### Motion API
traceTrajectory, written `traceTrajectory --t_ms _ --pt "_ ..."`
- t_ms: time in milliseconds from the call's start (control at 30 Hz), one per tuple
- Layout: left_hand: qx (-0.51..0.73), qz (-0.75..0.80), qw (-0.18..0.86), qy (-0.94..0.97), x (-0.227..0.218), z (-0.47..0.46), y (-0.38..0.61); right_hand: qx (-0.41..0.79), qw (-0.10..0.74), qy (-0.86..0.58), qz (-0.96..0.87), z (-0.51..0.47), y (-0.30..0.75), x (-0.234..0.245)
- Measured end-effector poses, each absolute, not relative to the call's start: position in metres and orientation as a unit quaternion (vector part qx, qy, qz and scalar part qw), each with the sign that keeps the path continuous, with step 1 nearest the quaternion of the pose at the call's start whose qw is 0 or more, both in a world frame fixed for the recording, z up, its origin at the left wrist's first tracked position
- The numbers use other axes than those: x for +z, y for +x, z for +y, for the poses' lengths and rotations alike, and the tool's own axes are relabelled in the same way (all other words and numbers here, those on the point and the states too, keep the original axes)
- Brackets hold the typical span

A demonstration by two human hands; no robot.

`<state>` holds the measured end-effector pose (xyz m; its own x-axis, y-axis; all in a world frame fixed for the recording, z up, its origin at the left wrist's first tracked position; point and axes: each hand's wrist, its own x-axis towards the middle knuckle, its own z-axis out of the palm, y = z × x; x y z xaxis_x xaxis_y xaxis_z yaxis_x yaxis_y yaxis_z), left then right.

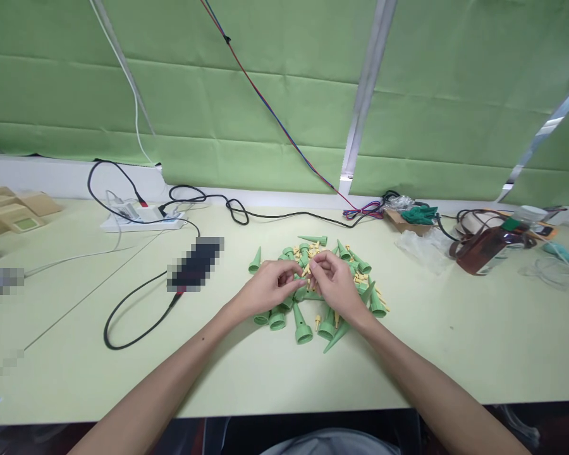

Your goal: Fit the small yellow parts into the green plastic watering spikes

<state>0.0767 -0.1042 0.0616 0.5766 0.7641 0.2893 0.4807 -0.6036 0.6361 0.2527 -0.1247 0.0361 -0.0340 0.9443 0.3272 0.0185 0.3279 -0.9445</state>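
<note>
A heap of hollow green plastic cones (302, 325) and small yellow nozzle-like pieces (317, 321) lies on the table under both hands. My right hand (334, 278) is closed, its fingertips pinching a small yellow piece (306, 270) above the middle of the heap. From the left, my left hand (272, 287) comes close to that piece, thumb and fingers curled towards each other. Whatever sits between the left fingertips is hidden or too small to make out. One green cone (255, 260) stands upright beyond my left hand. Part of the heap is covered by the hands.
Left of the heap, a blurred phone-like device (195, 264) lies with a black cable (118, 346) looping off it. A power strip (145, 221) stands behind. At right are a brown bottle (486, 249), clear plastic film (424, 249) and a small cardboard box (408, 222).
</note>
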Motion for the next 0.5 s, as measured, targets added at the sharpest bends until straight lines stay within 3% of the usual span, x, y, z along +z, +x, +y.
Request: traceTrajectory --t_ms 500 --pt "0.309 0.350 0.244 0.850 0.0617 -0.1016 0.0756 0.331 0.536 -0.433 -0.645 -0.1317 0.2492 0.0395"
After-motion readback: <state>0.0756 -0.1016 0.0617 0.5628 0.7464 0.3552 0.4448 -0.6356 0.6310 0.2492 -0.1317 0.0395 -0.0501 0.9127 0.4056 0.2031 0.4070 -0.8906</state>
